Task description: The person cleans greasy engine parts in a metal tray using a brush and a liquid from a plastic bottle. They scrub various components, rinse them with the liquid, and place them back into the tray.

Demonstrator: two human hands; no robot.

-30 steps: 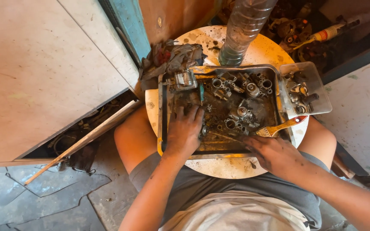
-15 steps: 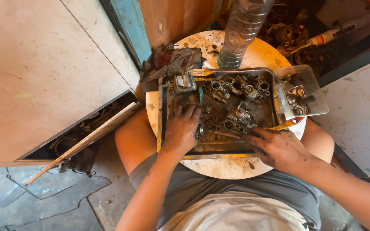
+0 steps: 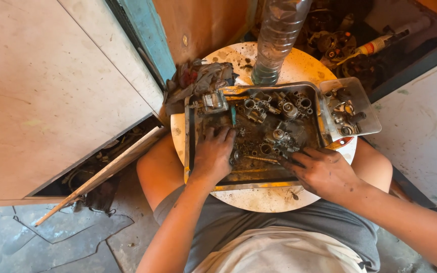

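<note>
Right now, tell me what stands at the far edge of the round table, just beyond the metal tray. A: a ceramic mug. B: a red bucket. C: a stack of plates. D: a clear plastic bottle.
D: a clear plastic bottle stands on the round table just past the far rim of the metal tray, with some dark liquid at its base.
</note>
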